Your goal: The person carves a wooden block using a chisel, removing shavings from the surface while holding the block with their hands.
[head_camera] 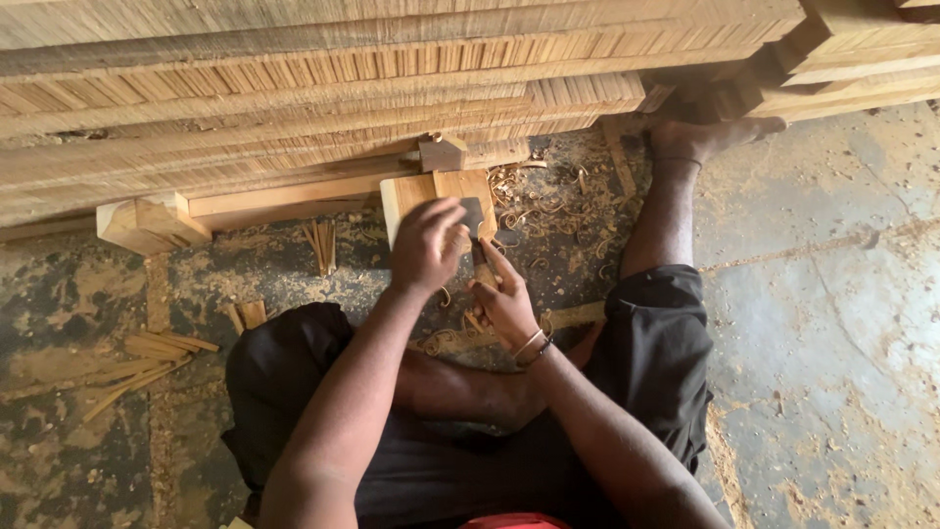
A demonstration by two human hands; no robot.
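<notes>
I sit on the floor with one leg stretched out, foot against the timber stack. My left hand is closed over the top of a pale wooden block that holds a dark metal blade. My right hand grips the lower part of the same piece, fingers wrapped around a thin wooden strip; a bangle rings its wrist. Both hands touch the block, close together over my lap.
A tall stack of long planks fills the top. A small wooden block and a chunky offcut lie at its foot. Curled shavings and thin sticks litter the stained concrete floor.
</notes>
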